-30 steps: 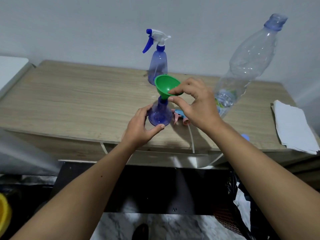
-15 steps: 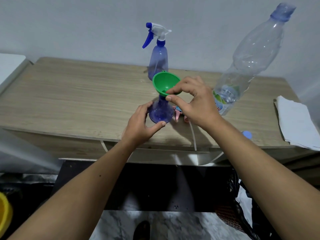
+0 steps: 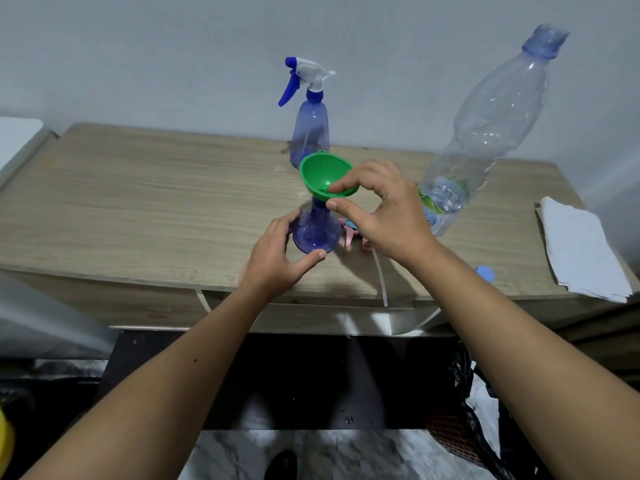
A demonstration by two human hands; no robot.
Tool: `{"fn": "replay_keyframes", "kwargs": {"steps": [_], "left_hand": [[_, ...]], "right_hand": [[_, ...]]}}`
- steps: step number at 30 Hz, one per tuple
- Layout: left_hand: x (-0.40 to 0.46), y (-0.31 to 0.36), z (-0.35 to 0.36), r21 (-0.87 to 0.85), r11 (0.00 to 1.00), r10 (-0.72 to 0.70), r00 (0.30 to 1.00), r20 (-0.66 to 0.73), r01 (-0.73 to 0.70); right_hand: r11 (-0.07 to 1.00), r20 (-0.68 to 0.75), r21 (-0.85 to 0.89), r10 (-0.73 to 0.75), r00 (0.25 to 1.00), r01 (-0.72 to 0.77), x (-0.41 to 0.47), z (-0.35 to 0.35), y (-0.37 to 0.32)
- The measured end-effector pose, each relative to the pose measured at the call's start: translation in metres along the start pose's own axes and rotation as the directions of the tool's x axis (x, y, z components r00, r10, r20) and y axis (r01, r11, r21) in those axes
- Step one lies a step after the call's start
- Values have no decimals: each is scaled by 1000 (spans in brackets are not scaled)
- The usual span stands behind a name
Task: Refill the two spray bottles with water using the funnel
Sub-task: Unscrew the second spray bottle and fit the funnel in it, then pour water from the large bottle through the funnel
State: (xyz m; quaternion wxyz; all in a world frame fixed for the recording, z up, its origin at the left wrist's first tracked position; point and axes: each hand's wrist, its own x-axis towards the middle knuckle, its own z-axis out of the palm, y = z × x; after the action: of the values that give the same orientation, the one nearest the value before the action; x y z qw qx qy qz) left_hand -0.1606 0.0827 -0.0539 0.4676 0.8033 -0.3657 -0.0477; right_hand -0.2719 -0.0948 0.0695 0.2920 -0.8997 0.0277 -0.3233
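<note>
Two bare arms reach up from the bottom edge to a wooden table [image 3: 138, 202]. The left hand [image 3: 273, 258] wraps its fingers and thumb around the fat base of a small blue spray bottle [image 3: 315, 233]. This bottle has no spray top on it. It stands upright near the front edge of the table, about the middle of the view.

A green funnel [image 3: 320, 174] sits in the neck of that bottle, tipped a little toward 11 o'clock. The right hand [image 3: 388, 216] pinches the funnel's rim at about 4 o'clock, with the pointer finger inside the bowl and the thumb under the rim. The other fingers are curled loosely above.

Just to the right of the bottle, at 3 o'clock from it, a pink spray top [image 3: 348, 235] lies on the table, mostly hidden by the right hand. A thin white tube [image 3: 381, 278] runs from there toward the front edge. A small blue cap [image 3: 484, 271] lies near the front edge, past the right arm.

Farther right, a stack of white paper [image 3: 581, 251] lies by the right edge. A big clear water bottle [image 3: 485, 133] stands at 2 o'clock from the funnel. It has no cap and has a little water at the bottom.

At the back, at 12 o'clock from the funnel, a second blue spray bottle [image 3: 310, 129] stands with its blue and white spray top on, near the white wall [image 3: 138, 46].
</note>
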Motion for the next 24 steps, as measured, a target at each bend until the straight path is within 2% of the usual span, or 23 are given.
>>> {"fn": "replay_keyframes", "kwargs": {"steps": [5,10,13,16,19,22,24], "left_hand": [[0,1,1,-4,1000,-6,1000,-4,6],[0,3,1,-8,999,-38,999,-8,38],[-1,6,1,3,999,-49,999,-18,49],[-1,8,2,-4,998,-56,998,-26,56],[0,8,3,-27,998,-52,998,-25,51],[-1,7,4,-26,998,-49,998,-24,49],[-1,6,5,-12,999,-34,999,-31,33]], "right_hand": [[999,-70,32,29,997,-27,-2,-6,-1],[989,-159,79,133,978,-121,-7,-24,0],[984,-262,69,178,948,-165,-13,-37,-1],[976,-447,38,208,870,-214,-21,-53,3],[950,-611,27,261,747,-310,-28,-66,14],[907,-658,78,359,662,-414,-27,-70,33],[887,-640,96,402,654,-452,-24,-69,45]]}}
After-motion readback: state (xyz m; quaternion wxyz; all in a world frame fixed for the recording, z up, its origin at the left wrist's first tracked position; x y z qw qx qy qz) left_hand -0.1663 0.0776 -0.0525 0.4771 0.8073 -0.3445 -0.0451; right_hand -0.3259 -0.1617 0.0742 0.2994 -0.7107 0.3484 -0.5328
